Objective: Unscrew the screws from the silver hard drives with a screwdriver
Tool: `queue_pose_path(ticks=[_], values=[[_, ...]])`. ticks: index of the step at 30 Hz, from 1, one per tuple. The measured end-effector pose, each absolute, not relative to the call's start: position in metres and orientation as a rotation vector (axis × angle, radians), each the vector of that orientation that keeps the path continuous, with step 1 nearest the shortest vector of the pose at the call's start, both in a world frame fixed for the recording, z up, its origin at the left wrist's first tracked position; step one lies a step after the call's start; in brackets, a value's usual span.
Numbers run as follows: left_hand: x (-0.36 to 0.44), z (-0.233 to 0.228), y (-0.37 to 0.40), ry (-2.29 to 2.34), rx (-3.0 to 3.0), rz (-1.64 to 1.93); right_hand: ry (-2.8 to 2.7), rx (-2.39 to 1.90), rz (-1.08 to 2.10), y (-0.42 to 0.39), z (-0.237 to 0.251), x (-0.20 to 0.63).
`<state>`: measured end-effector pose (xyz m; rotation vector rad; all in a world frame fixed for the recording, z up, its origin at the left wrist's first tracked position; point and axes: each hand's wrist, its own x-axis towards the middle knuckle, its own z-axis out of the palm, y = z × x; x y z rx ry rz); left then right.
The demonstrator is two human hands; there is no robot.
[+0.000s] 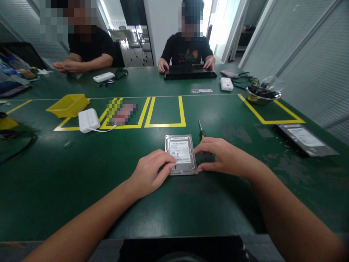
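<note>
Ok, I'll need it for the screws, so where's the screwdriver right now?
In the head view, the slim yellow-handled screwdriver lies on the green table, just beyond the right hand and right of the silver hard drive.

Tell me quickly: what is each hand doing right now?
Left hand: fingers curled, resting on the hard drive at its left edge.
Right hand: fingers on the drive's right edge; full grip cannot be told.

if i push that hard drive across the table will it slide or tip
The hard drive lies flat on the green table, so it would likely slide, not tip. Its metal casing looks rigid and probably heavy for its size. Both hands touch its edges, which should steady it.
</note>
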<state>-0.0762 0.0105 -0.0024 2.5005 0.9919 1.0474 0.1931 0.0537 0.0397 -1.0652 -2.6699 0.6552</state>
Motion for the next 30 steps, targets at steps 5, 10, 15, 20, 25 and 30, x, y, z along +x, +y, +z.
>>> queue_pose_path(ticks=[5,10,15,20,25,30], values=[[-0.076,0.004,0.011,0.984,2.422,0.928,-2.717,-1.091,0.687,0.055,0.035,0.193],[-0.071,0.013,0.013,0.927,2.409,0.816,-2.703,-1.093,0.671,0.054,0.031,0.194],[-0.054,0.017,0.018,0.803,2.442,0.683,-2.718,-1.058,0.629,0.055,0.032,0.195],[-0.037,0.018,0.027,0.707,2.489,0.525,-2.707,-1.250,0.302,0.057,0.031,0.196],[-0.024,0.018,0.039,0.670,2.526,0.456,-2.605,-1.521,0.010,0.062,0.025,0.198],[-0.015,0.016,0.046,0.659,2.547,0.361,-2.585,-1.606,-0.112,0.063,0.021,0.198]])
